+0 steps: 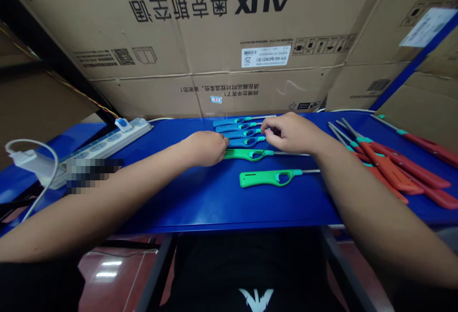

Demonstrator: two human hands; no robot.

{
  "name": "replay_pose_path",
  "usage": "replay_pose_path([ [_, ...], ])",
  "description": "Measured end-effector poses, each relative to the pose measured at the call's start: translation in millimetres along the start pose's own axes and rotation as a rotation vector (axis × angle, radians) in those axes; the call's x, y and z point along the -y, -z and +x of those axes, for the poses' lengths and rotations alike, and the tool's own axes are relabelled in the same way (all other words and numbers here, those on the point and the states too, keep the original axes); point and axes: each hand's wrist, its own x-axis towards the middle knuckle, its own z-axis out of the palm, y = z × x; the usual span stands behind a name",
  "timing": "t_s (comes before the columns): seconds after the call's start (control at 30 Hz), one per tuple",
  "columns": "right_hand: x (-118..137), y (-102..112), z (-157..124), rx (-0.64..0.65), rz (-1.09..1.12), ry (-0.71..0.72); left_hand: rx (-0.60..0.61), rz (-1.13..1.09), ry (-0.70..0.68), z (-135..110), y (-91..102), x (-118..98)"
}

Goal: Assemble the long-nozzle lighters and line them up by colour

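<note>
Several blue stick lighters (pixel 236 134) lie side by side near the back of the table, their metal rods pointing right. My left hand (pixel 209 148) is closed at the handle end of the front blue lighter, its fingertips partly hidden. My right hand (pixel 291 133) is curled over the rod end of the same lighter, thumb and forefinger close together; the rod under it is hidden. Just in front lies a green lighter (pixel 246 154), its handle end by my left hand. Nearer me, a second green lighter (pixel 265 178) lies apart, its rod running behind my right forearm.
Red and orange lighters (pixel 397 169) lie in a crossed pile on the right of the blue table (pixel 186 202). A white power strip (pixel 107 142) with a plugged-in charger and cable stands at the left. A big cardboard sheet (pixel 143 73) walls off the back.
</note>
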Motion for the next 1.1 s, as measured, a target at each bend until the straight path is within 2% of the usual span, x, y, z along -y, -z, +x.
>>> replay_pose_path([
  [0.23, 0, -2, 1, 0.006, -0.019, 0.007, 0.05, 0.068, -0.047, 5, -0.1, -6],
  [0.4, 2, -2, 0, 0.006, -0.005, 0.012, 0.097, 0.053, 0.034, 9, 10.6, -13],
  [0.53, 2, -2, 0, -0.016, -0.001, 0.015, 0.051, -0.004, 0.138, 7, 11.0, -18],
  [0.8, 4, -3, 1, -0.018, 0.004, 0.008, -0.033, -0.045, 0.267, 0, -6.0, -29],
  [1.1, 2, -4, 1, -0.022, -0.002, 0.01, -0.141, -0.006, 0.182, -5, -16.5, -24],
])
